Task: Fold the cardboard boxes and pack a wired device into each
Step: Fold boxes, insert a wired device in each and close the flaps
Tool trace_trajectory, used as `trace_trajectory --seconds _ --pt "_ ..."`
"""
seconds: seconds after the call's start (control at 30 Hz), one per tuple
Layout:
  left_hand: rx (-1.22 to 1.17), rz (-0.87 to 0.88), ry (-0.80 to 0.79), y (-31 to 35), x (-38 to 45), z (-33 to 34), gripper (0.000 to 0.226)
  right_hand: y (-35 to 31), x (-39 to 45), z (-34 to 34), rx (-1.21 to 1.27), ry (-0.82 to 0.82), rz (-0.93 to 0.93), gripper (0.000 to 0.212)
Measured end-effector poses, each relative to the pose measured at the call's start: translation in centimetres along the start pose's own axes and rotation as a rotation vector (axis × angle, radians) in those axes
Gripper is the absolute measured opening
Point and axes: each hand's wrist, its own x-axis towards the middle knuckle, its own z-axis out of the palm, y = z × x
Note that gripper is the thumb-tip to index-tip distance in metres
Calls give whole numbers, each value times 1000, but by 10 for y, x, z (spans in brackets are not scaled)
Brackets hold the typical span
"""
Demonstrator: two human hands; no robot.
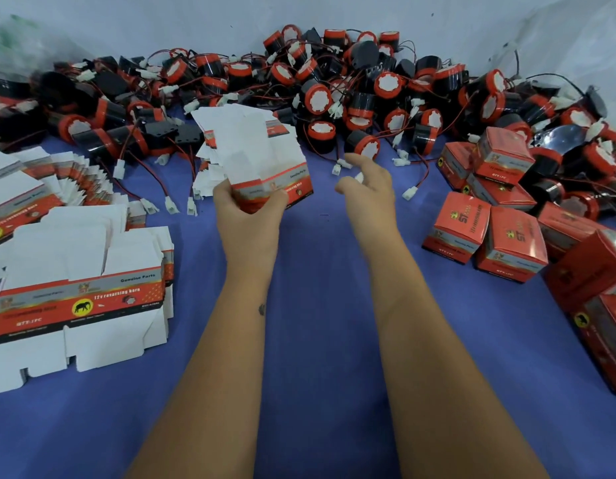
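Note:
My left hand [246,210] grips a partly folded red, grey and white cardboard box [265,157] by its lower end, with the white flaps pointing up and away from me. My right hand [368,183] hovers just right of the box, fingers loosely curled and holding nothing. A large heap of wired devices [334,88], black and red cylinders with white caps, thin wires and white plugs, stretches across the far side of the blue cloth. The closest device [363,143] lies just beyond my right fingertips.
Stacks of flat unfolded boxes [82,295] lie at the left, with more fanned out behind my left hand. Several closed red boxes [486,233] are piled at the right. Loose white plugs [410,193] lie on the blue cloth [316,305]. A pale wall backs the heap.

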Motion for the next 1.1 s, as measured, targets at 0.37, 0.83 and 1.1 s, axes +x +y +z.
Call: trace_trajectory --seconds 0.37,0.83,1.1 --pt "19 7 23 -5 4 3 45 12 26 5 -822 -101 36 29" --pt "12 -6 -20 -6 1 2 46 -18 -23 -35 -523 -580 53 15" --pt "28 -17 -34 -5 0 1 47 -4 -20 -16 -399 257 -86 7"
